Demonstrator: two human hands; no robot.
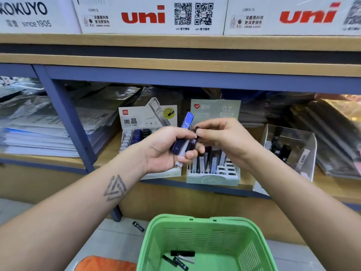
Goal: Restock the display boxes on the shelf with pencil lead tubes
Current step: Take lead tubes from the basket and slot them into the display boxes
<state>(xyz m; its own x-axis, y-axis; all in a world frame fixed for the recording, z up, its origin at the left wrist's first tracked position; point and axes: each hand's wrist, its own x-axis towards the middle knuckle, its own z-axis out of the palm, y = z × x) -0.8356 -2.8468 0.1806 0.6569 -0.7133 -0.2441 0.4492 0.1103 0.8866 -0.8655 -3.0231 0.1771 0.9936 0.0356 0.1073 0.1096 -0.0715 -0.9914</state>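
Note:
My left hand (166,147) grips a small bunch of pencil lead tubes, among them a blue one marked HB (187,122) that sticks up. My right hand (220,137) pinches the top of a black tube (193,142) in that bunch. Both hands hover in front of two display boxes on the shelf: a white one (148,118) on the left holding rows of tubes, and a pale green one marked 0.7 (213,178) on the right, partly filled. A green basket (205,227) below holds several more black tubes (181,258).
A clear plastic box (289,145) with a few tubes stands to the right on the same shelf. Stacks of plastic-wrapped paper fill the shelf at left and right. One black tube (138,226) lies on the floor beside the basket. White uni cartons (152,16) sit above.

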